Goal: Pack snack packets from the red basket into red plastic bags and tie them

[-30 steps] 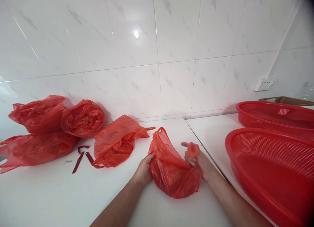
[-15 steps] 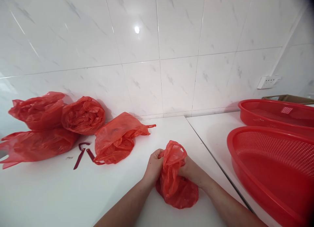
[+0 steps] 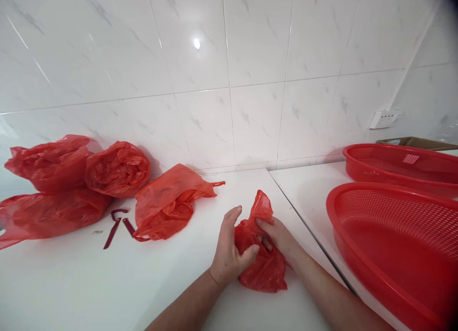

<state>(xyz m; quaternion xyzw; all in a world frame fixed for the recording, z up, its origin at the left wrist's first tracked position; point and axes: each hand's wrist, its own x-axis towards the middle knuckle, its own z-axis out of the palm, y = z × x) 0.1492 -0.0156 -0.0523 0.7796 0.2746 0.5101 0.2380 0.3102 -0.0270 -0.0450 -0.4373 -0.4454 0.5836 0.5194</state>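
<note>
Low in the middle of the head view is a crumpled red plastic bag [image 3: 265, 271], its gathered top sticking upward. My right hand [image 3: 277, 235] grips the bag around its neck, with the thumb across the front and fingertips showing through the folds. On the bag's left side is my left hand [image 3: 231, 250], fingers and thumb spread apart and touching or close beside the plastic. What lies inside the bag cannot be made out.
Several red bags lie at the left, among them a bundled bag [image 3: 119, 171] and a bag with a loop handle [image 3: 171, 207]. Dark red folding pieces [image 3: 113, 231] lie near them. A red perforated basket [image 3: 358, 235] and another red basket [image 3: 365, 161] stand right. Behind is the tiled wall [image 3: 257, 116].
My left hand has opened and moved off the bag's mouth. My right hand has closed around the neck, and the bag's open top is now gathered.
</note>
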